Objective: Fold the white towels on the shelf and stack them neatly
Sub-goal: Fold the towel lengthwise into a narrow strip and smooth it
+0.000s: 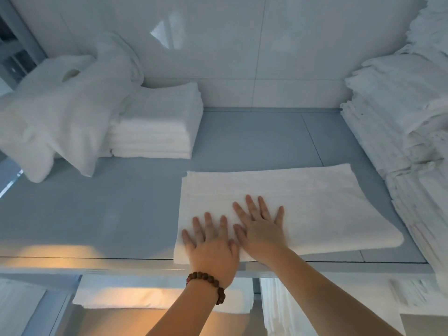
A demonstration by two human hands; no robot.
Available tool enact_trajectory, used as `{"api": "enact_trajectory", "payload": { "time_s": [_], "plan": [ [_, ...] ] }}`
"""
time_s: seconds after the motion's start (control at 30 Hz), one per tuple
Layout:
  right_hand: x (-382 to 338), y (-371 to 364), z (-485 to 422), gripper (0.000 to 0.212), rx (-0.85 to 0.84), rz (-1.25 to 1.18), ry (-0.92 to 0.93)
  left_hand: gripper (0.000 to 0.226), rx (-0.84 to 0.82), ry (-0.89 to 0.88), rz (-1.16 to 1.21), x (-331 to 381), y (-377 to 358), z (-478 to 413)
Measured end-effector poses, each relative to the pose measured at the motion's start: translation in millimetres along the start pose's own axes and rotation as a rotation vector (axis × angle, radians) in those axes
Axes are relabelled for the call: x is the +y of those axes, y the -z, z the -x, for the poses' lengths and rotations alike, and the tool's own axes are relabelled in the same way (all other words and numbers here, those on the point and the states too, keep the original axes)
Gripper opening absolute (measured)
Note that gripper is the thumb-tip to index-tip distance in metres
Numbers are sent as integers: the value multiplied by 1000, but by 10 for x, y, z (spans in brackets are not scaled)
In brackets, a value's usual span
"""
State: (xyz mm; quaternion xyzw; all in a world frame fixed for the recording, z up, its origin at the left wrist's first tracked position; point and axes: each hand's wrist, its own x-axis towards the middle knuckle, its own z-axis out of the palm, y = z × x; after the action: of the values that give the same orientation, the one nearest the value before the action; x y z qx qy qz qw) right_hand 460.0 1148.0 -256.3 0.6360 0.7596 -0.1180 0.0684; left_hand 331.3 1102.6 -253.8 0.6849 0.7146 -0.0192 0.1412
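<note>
— What are the hands doing?

— Both lie flat, palms down, fingers spread, on a folded white towel [315,202]. The left hand [211,248] presses its near left corner; the right hand [263,229] is just beside it, slightly farther in. Neither pinches or grasps anything. A brown bead bracelet [208,284] circles the left wrist.

— Where is the towel?

— At the front edge of the pale grey-blue shelf [97,214], right of centre, lying as a long rectangle with its left end at the hands.

— And around it?

— A neat stack of folded white towels [157,132] sits at the back left, touching a loose heap of unfolded white cloth [60,112] beside it. A tall pile of white linen [412,146] fills the right side. Glossy white wall tiles [242,44] stand behind. Below the shelf edge, more white fabric [157,297] shows on a lower level, with warm light across it.
</note>
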Motion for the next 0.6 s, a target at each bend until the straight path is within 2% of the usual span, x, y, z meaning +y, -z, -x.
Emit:
{"api": "enact_trajectory", "payload": {
  "time_s": [0.07,0.2,0.33,0.43,0.53,0.6],
  "plan": [
    [-77,7,45,56,-9,-12,10,59,21,-12,13,-80,43,-45],
    [116,-32,184,56,43,18,36,67,32,-47,-72,-229,-32,-67],
    [928,-25,352,60,100,58,-148,65,35,-44,-60,-269,-45,-88],
    [1554,45,490,68,72,70,-317,64,13,-63,-72,-356,6,-200],
    [1747,144,499,64,4,85,-388,62,-31,-9,-90,-323,108,-313],
    [1650,188,433,60,22,75,-360,63,-13,19,-97,-132,181,-369]
  ]
}}
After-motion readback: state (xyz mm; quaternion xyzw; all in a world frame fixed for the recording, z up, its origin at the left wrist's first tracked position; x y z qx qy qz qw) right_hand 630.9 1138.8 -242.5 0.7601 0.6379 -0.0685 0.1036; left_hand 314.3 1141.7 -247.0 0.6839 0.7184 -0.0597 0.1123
